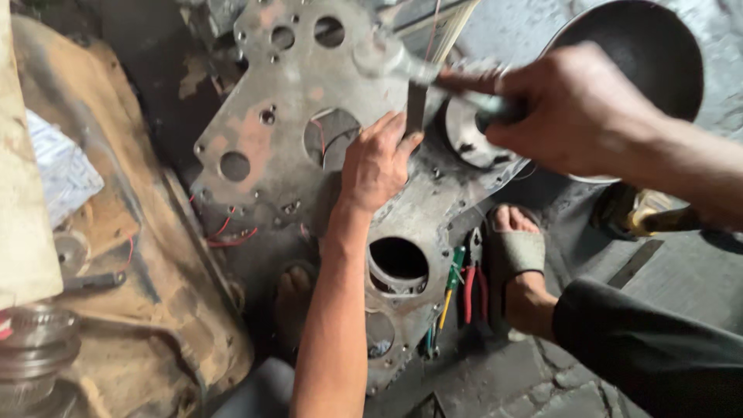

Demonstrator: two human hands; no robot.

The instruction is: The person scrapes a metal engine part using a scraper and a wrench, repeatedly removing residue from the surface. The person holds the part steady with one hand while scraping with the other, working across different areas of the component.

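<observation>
A large grey metal plate point(271, 131) with several round holes and bolt holes stands tilted on the floor in front of me. My left hand point(377, 164) rests on its middle and pinches a flat dark metal strip point(416, 108) against it. My right hand point(569, 116) grips the handle of a silver wrench point(402, 63), which reaches left onto the upper part of the plate; the wrench is blurred. My two feet, one in a sandal point(518, 255), show below the plate.
A dark round bowl point(642, 46) lies at the top right. Pliers with red handles point(474, 282) and a green-handled tool point(453, 271) lie on the floor by my foot. A greasy brown block point(131, 255) and metal rings point(35, 348) stand on the left.
</observation>
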